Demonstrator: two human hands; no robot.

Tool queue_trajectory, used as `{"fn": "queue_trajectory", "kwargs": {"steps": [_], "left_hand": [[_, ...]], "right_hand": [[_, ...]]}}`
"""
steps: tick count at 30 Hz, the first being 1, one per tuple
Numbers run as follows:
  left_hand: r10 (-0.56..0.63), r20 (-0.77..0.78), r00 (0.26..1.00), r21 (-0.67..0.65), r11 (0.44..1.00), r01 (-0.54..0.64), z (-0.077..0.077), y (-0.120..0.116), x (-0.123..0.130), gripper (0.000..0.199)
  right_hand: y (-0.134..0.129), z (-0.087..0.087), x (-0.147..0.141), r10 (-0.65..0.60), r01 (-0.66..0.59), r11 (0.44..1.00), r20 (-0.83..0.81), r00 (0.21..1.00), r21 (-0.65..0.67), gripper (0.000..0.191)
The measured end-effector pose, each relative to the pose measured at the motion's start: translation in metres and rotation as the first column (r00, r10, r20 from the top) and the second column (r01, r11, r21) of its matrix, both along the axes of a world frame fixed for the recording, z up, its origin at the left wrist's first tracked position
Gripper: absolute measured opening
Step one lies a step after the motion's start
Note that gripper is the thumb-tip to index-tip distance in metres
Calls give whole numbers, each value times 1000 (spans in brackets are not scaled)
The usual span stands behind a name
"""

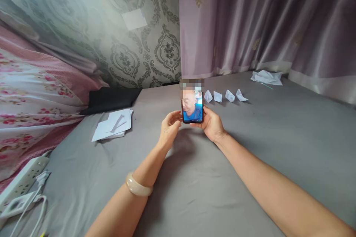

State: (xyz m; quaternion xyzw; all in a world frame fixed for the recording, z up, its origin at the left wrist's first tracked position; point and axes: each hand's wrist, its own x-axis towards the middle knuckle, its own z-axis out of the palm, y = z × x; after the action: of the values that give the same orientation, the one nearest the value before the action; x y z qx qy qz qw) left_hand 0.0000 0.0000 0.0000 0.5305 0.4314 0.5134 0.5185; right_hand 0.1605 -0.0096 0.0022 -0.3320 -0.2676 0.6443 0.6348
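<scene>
Holding a phone (192, 110) upright between both hands above the grey sheet (278, 133), with screen turned toward the wearer. Gripping its right edge and lower corner with the right hand (213, 123), thumb along the side. Bringing the curled fingers of the left hand (170, 127) to the left edge in a light hold, with thumb near the bottom corner. Can see a person in a blue top on the screen, partly pixelated. Seems a moment of viewing or framing at the screen; calls, by judgement, for a steady, level grip and fingers kept off the display.

Wearing a pale bangle (139, 185) on the left forearm. Just beyond the phone, to the right, see four folded paper pieces (229, 96) set apart in a row. Can't tell about any contents within the folds; can make out no box or tray. Farther right, see loose papers (266, 77) beside a thin green strip (267, 86). To the left, see stacked white sheets (114, 125) near a folded black cloth (111, 98), and, nearer, a white power strip (25, 177) with cords.
</scene>
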Motion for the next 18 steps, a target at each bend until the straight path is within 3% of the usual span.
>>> {"fn": "queue_trajectory", "kwargs": {"steps": [6, 12, 18], "left_hand": [[-222, -91, 971, 112, 966, 231, -7, 1, 3, 62], [-256, -144, 956, 172, 945, 279, -9, 2, 2, 63], [-294, -65, 954, 153, 941, 301, -9, 1, 3, 61]], "right_hand": [[0, 0, 0, -2, 2, 1000, 9, 1000, 4, 26], [0, 0, -1, 2, -2, 1000, 15, 1000, 3, 27], [-1, 1, -2, 17, -17, 1000, 17, 1000, 11, 27]]}}
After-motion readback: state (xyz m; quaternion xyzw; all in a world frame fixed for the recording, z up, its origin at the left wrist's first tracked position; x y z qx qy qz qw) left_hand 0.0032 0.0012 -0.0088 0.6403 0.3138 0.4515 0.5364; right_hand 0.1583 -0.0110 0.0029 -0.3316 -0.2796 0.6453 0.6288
